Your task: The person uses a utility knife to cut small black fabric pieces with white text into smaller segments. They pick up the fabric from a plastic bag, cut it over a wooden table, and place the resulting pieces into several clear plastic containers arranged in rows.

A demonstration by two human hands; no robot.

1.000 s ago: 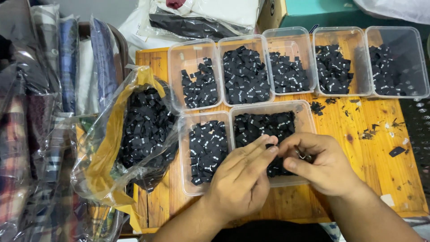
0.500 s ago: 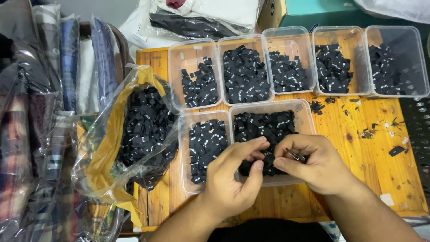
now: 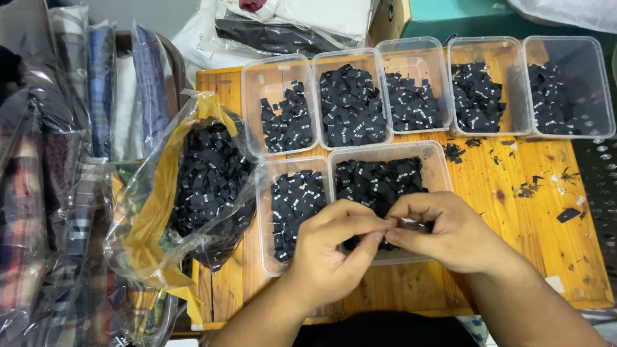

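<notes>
Both hands over near-right tray (image 3: 443,173) | left hand (image 3: 331,247) and right hand (image 3: 450,231) fingertips pressed together, pinching a small black label between them, mostly hidden | label pile (image 3: 379,183) directly under and just beyond the fingers | axis unreadable

The table (image 3: 514,212) is bare wood, yellow-orange, with visible grain and a slightly rough, matt look. The tubs (image 3: 427,160) on it are clear plastic, smooth and a little cloudy. The labels (image 3: 350,115) inside look like black woven cloth, matt. At 9 o'clock, the bag (image 3: 148,212) is thin clear plastic, glossy and wrinkled. The folded shirts (image 3: 96,83) behind it are cloth in shiny wrapping.
</notes>
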